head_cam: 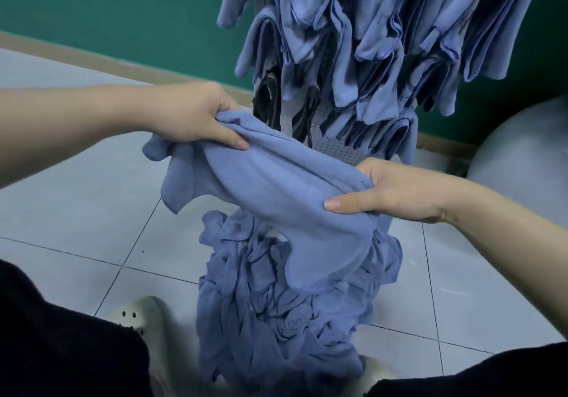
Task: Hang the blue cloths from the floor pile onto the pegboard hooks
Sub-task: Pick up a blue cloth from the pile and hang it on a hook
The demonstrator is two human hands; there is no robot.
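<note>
A blue cloth [276,178] is stretched between both hands above the floor pile. My left hand [196,114] grips its upper left edge, thumb on top. My right hand [393,191] pinches its right edge, thumb pressed over the fabric. Below lies the pile of crumpled blue cloths [276,310] on the tiled floor. Behind it stands the white pegboard [335,148], mostly hidden by several blue cloths [384,43] hanging in rows from its hooks.
A green wall [123,12] with a beige skirting runs behind the board. A grey exercise ball [528,151] sits at the right. A white perforated shoe [144,320] and my dark trouser legs fill the bottom corners.
</note>
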